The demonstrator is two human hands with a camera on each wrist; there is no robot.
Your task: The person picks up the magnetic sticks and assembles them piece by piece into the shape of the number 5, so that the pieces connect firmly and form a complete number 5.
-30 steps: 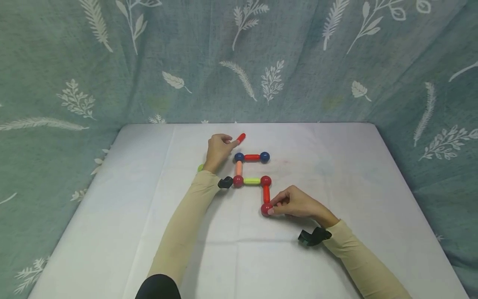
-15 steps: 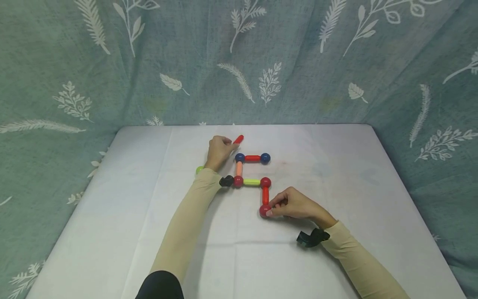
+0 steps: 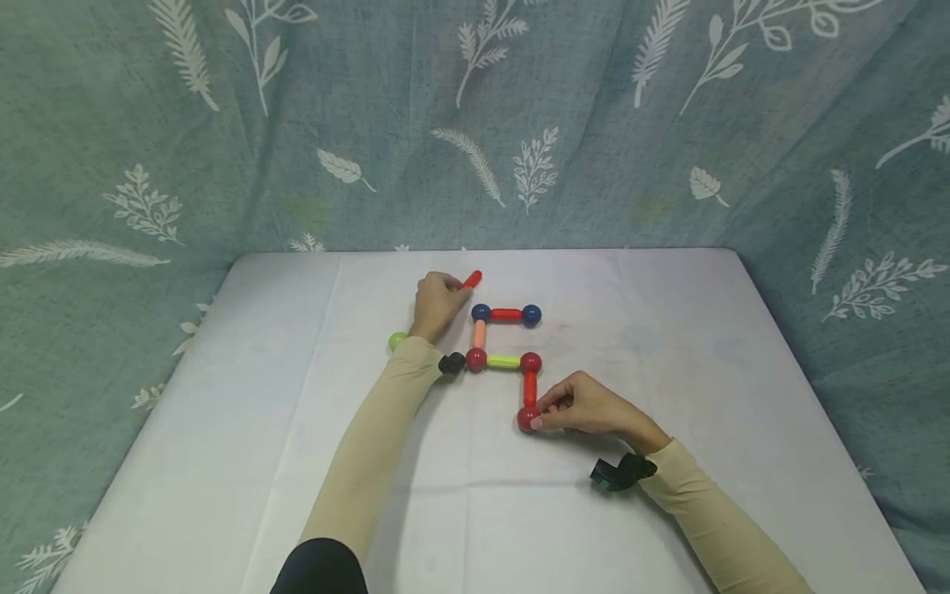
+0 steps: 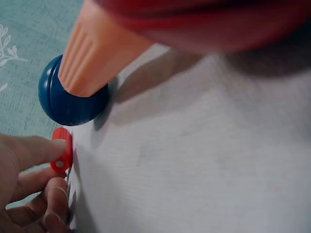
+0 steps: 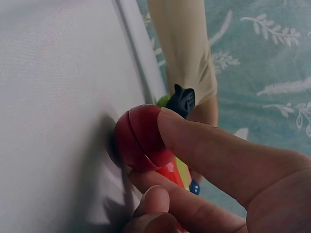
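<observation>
A zigzag of joined magnetic sticks and balls lies on the white table. Its far arm is a red stick (image 3: 506,314) between two blue balls (image 3: 531,315). An orange stick (image 3: 479,334) links the left blue ball to a red ball (image 3: 477,360); a yellow-green stick (image 3: 504,361) leads on to another red ball (image 3: 530,363). From there a red stick (image 3: 530,388) runs to the near red ball (image 5: 138,138), which my right hand (image 3: 594,406) pinches between thumb and fingers. Beyond the far-left corner, my left hand (image 3: 436,305) pinches a loose red stick (image 4: 62,150) at one end.
A green ball (image 3: 397,340) sits left of my left wrist, partly hidden by it. The left wrist's black camera (image 3: 451,363) is right beside the corner red ball. A leaf-patterned curtain (image 3: 401,165) rises behind the table's far edge.
The joined sticks and balls have shifted slightly to the right, the far part most. Both hands keep their grips and have hardly moved.
</observation>
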